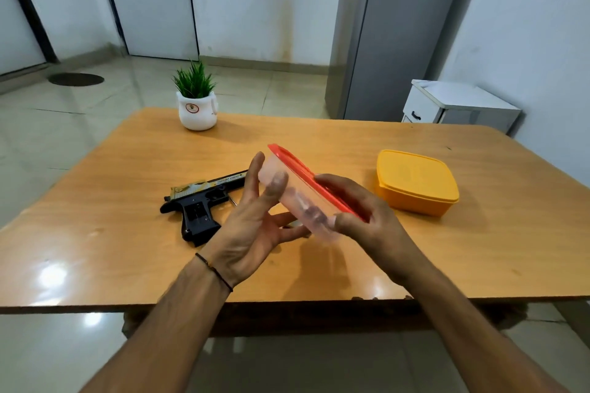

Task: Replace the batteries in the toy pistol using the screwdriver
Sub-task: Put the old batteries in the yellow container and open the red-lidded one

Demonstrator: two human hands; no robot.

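While your right hand (360,210) curls round the clear box (298,199) with the red lid, tilted above the table (447,258), your left hand (252,226) lies spread, fingers straight against its underside. Your toy pistol (198,204) lies flat on the table just left of your hands; a yellow box (415,182) sits to the right.

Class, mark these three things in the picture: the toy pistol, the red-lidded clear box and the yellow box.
toy pistol (198,212), head view, on the black grip.
red-lidded clear box (306,174), head view, on the red lid.
yellow box (415,179), head view, on its lid's top.
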